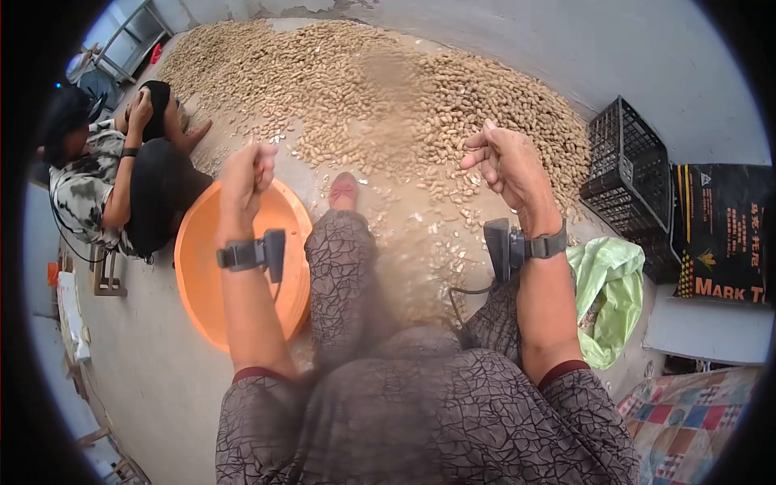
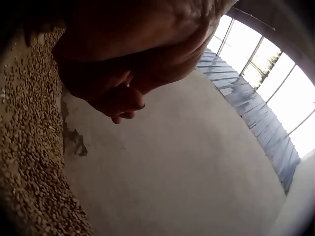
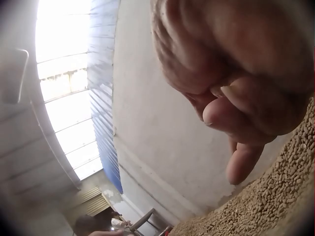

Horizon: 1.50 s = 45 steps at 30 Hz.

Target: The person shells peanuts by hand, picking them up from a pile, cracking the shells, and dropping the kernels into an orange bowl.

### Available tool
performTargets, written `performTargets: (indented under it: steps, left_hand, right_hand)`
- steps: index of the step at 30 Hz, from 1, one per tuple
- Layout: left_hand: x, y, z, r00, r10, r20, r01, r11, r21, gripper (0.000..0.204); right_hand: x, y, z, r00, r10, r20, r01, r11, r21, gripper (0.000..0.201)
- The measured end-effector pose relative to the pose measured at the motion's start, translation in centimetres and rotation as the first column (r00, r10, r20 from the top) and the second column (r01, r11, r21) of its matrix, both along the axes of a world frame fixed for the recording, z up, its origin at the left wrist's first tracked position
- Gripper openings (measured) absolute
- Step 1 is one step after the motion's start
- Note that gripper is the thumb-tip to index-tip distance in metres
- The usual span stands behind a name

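Both of my hands are raised over the floor, apart from each other. Above the rim of an orange basin (image 1: pixel 194 267), my left hand (image 1: pixel 246 176) hangs with loosely bent fingers; nothing shows in it. My right hand (image 1: pixel 511 162) is lifted in front of the peanut heap (image 1: pixel 339 81), its fingers loosely curled and no object showing between them. In the right wrist view the fingertips (image 3: pixel 241 167) point down, with peanuts behind. The left wrist view shows the left fingers (image 2: pixel 123 101) bent inward against a pale wall.
Loose peanuts and shell bits lie around my foot (image 1: pixel 343 192). To the right are a green sack (image 1: pixel 618 275), a black plastic crate (image 1: pixel 626 158) and a black printed bag (image 1: pixel 719 218). A person (image 1: pixel 105 178) sits low at the left, beyond the basin. A patterned cloth (image 1: pixel 687 420) lies lower right.
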<state>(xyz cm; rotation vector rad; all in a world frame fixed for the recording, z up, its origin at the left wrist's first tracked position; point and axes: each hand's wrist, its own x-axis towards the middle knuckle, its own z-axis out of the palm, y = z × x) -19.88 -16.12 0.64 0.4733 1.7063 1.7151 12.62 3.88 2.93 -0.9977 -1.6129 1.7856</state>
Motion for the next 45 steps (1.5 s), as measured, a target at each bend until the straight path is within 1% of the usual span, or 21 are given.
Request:
performTargets:
  steps: [2,4,6,7,9,10,12,14,15,18,20,22,26,31,34,36,38,40,41,43,45]
  left_hand:
    - [-1.6,-3.4,-3.2,0.969,0.018,-0.247,-0.085,0.962,-0.259,0.035]
    - [-2.9,-6.9,-6.1,0.969,0.017,-0.248,-0.104,0.935,-0.340,0.040]
    - [-3.8,-9.3,-7.8,0.913,-0.201,-0.356,-0.080,0.767,-0.637,0.039]
    - [-4.0,-10.4,-8.6,0.910,-0.206,-0.360,-0.075,0.772,-0.631,0.039]
    - [-4.0,-11.8,-9.3,0.639,-0.541,-0.547,-0.277,0.502,-0.820,0.036]
    - [-4.0,-11.9,-9.2,0.633,-0.541,-0.554,-0.280,0.507,-0.815,0.036]
    - [-4.0,-11.9,-9.1,0.682,-0.311,-0.662,-0.134,0.837,-0.531,0.031]
    - [0.9,-8.4,-1.8,0.794,-0.226,-0.564,0.053,0.951,-0.306,0.028]
    - [3.2,-6.8,1.6,0.767,-0.256,-0.589,0.115,0.957,-0.266,0.028]
    - [9.7,-2.2,8.2,0.629,-0.331,-0.703,0.414,0.908,-0.056,0.027]
    - [12.7,0.6,10.0,0.367,-0.420,-0.830,0.598,0.790,-0.136,0.030]
    - [16.0,3.2,10.0,0.366,-0.537,-0.760,0.701,0.696,-0.154,0.029]
    - [18.1,7.3,7.3,0.193,-0.603,-0.774,0.727,0.618,-0.300,0.025]
    - [18.0,10.1,5.7,-0.004,-0.448,-0.894,0.698,0.639,-0.323,0.022]
    - [17.8,10.4,5.9,-0.004,-0.453,-0.892,0.728,0.610,-0.313,0.022]
    - [17.5,10.3,5.3,0.014,-0.465,-0.885,0.722,0.617,-0.312,0.021]
    - [17.4,10.5,4.6,0.034,-0.475,-0.879,0.716,0.625,-0.310,0.020]
    - [17.2,10.7,4.2,0.324,-0.631,-0.705,0.779,0.601,-0.179,0.016]
    - [16.9,10.8,3.8,0.324,-0.626,-0.709,0.780,0.601,-0.175,0.016]
    - [16.3,10.9,3.6,0.609,-0.706,-0.361,0.760,0.650,0.010,0.013]
    - [16.4,10.7,3.6,0.629,-0.714,-0.308,0.765,0.639,0.080,0.012]
  right_hand:
    - [-0.3,-0.1,-0.3,1.000,0.018,0.000,-0.018,1.000,-0.021,0.035]
    - [-0.8,-0.7,-0.1,0.999,0.033,0.014,-0.032,0.998,-0.046,0.036]
    - [-1.0,-1.3,0.4,0.998,0.054,0.023,-0.053,0.998,-0.036,0.035]
    - [-1.0,-1.6,0.5,0.995,0.090,0.033,-0.089,0.995,-0.040,0.035]
    - [-1.1,-1.7,0.3,0.994,0.103,0.028,-0.102,0.994,-0.028,0.035]
    - [-1.3,-1.7,-0.1,0.991,0.126,-0.040,-0.129,0.989,-0.072,0.037]
    - [-1.4,-1.8,-0.3,0.974,0.175,-0.145,-0.198,0.966,-0.166,0.042]
    - [-1.5,-2.6,0.2,0.959,0.212,-0.186,-0.248,0.948,-0.200,0.042]
    - [-1.6,-3.0,0.5,0.942,0.248,-0.228,-0.300,0.925,-0.233,0.042]
    - [-1.7,-3.2,-0.1,0.915,0.284,-0.288,-0.360,0.895,-0.262,0.046]
    - [-1.4,-3.5,-0.1,0.911,0.309,-0.272,-0.383,0.880,-0.282,0.049]
    - [-1.5,-4.8,1.1,0.908,0.260,-0.330,-0.366,0.875,-0.316,0.047]
    - [-0.8,-4.4,0.2,0.865,0.226,-0.447,-0.404,0.843,-0.355,0.048]
    - [-0.1,-3.1,-0.4,0.854,0.143,-0.501,-0.401,0.794,-0.457,0.045]
    - [0.4,-2.7,0.4,0.887,0.075,-0.456,-0.329,0.795,-0.510,0.046]
    - [0.6,-2.3,0.6,0.872,-0.014,-0.490,-0.331,0.720,-0.610,0.047]
    - [0.7,-2.7,1.0,0.897,-0.044,-0.439,-0.250,0.769,-0.588,0.049]
    - [0.8,-2.8,1.0,0.919,-0.073,-0.388,-0.170,0.815,-0.554,0.050]
    - [1.1,-2.4,1.0,0.923,-0.037,-0.383,-0.163,0.865,-0.475,0.049]
    - [1.4,-2.3,1.4,0.926,-0.002,-0.378,-0.155,0.909,-0.386,0.048]
    - [1.6,-2.9,2.1,0.977,0.045,-0.208,-0.047,0.999,-0.005,0.039]
